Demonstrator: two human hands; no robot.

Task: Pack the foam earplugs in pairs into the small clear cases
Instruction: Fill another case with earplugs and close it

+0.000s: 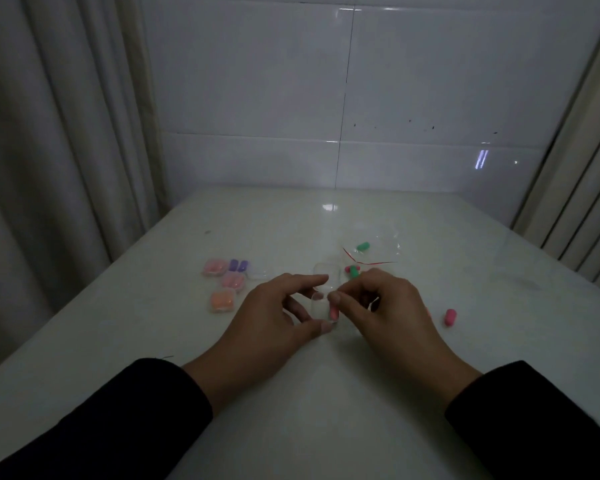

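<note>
— What is lying on the bench [291, 393]?
— Filled cases [222, 282] are sitting at the left.
— And the hands?
— The left hand [274, 313] is gripping an open clear case [321, 306] mid-bench; the right hand [388, 306] fingers are pinching a pink earplug [333, 311] into it.

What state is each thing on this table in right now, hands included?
Small clear case in hand: open, lid up, one pink earplug inside.
Left hand: holds that case.
Right hand: pinches the pink earplug into the case.
Three filled clear cases: appear closed, pink and orange earplugs inside.
Purple earplug pair: loose on the table.
Clear plastic bag: lying flat, green earplug inside.
Loose pink earplug: unpacked, on the table.
</note>
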